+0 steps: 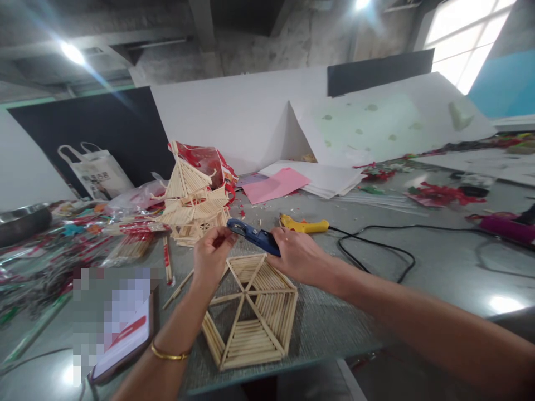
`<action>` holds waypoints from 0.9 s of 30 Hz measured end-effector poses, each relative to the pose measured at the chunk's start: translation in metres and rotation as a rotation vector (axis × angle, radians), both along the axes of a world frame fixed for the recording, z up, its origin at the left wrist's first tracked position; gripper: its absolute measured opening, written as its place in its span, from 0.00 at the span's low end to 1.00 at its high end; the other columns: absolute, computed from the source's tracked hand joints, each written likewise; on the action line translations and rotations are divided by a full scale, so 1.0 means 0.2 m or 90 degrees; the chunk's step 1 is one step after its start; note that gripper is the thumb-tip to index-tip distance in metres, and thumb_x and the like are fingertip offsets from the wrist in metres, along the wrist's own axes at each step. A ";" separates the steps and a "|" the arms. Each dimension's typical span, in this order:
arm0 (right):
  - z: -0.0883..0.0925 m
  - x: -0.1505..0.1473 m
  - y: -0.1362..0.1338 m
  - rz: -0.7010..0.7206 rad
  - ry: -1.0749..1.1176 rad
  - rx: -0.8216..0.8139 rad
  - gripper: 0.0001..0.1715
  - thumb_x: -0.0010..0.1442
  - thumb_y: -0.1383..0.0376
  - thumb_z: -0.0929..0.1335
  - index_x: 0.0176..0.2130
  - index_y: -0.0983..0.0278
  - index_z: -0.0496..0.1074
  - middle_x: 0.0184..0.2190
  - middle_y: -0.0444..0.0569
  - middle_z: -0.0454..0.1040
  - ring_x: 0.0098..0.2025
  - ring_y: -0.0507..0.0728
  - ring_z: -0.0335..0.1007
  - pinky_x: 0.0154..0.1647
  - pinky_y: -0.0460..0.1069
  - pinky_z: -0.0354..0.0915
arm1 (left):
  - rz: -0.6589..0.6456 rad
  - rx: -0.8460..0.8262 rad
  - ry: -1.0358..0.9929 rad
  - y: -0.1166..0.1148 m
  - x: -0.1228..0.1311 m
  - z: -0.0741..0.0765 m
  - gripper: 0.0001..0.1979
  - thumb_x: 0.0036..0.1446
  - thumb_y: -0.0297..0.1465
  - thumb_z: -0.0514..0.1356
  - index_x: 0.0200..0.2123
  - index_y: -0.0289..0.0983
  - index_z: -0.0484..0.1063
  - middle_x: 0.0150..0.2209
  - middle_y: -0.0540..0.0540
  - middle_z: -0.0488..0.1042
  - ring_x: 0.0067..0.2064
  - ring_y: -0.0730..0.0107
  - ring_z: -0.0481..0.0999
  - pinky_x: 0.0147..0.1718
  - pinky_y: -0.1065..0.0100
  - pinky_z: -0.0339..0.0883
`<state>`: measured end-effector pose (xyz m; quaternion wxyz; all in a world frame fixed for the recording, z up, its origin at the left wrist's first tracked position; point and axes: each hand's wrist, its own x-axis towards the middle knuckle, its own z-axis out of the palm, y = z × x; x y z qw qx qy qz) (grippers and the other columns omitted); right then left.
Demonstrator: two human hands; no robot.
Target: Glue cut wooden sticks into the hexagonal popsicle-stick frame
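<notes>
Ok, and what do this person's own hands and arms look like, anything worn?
Both the left hand and right hand are ungloved. The left wrist carries a slim, gold-coloured bangle; no bracelet or watch shows on the right. The forearms are bare along most of their visible length.

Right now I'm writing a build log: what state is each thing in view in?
Blue elongated handheld tool: gripped in right hand, left hand at its far end.
Hexagonal pale wooden-stick frame: partly filled, some sections open.
Yellow plastic glue gun: lying unheld.
Tiered pale wooden-stick building: standing upright.
Pink paper sheet: lying spread out.
White printed bag: upright.
Dark-edged phone: screen lit, partly pixelated.
</notes>
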<state>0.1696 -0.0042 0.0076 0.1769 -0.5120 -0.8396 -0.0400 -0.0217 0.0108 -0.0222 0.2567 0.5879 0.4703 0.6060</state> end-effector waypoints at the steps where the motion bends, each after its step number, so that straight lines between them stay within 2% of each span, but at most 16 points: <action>1: 0.00 0.00 0.00 0.000 -0.001 0.002 0.13 0.54 0.62 0.62 0.37 0.69 0.66 0.32 0.53 0.73 0.31 0.56 0.69 0.29 0.47 0.53 | 0.002 -0.002 -0.004 0.00 0.00 0.00 0.09 0.45 0.35 0.63 0.28 0.35 0.71 0.23 0.54 0.67 0.26 0.76 0.64 0.28 0.74 0.58; 13: 0.01 0.00 -0.01 -0.006 -0.031 -0.004 0.15 0.55 0.61 0.62 0.38 0.69 0.66 0.31 0.54 0.73 0.30 0.56 0.69 0.28 0.48 0.55 | 0.048 0.012 0.033 0.01 0.00 -0.01 0.10 0.45 0.36 0.62 0.28 0.35 0.71 0.24 0.53 0.68 0.26 0.75 0.66 0.28 0.72 0.60; 19: 0.02 -0.02 -0.02 -0.017 -0.041 0.003 0.15 0.56 0.59 0.61 0.37 0.69 0.67 0.29 0.54 0.73 0.29 0.58 0.71 0.27 0.48 0.57 | 0.126 0.031 0.124 0.00 0.01 -0.01 0.06 0.47 0.33 0.61 0.29 0.36 0.71 0.25 0.52 0.71 0.28 0.73 0.68 0.31 0.71 0.61; 27: 0.02 -0.08 -0.01 -0.060 -0.090 0.005 0.18 0.56 0.58 0.61 0.39 0.70 0.67 0.28 0.59 0.74 0.31 0.62 0.72 0.30 0.51 0.61 | 0.196 0.044 0.151 0.02 0.00 -0.04 0.06 0.48 0.34 0.60 0.29 0.37 0.71 0.26 0.51 0.72 0.28 0.72 0.69 0.32 0.70 0.60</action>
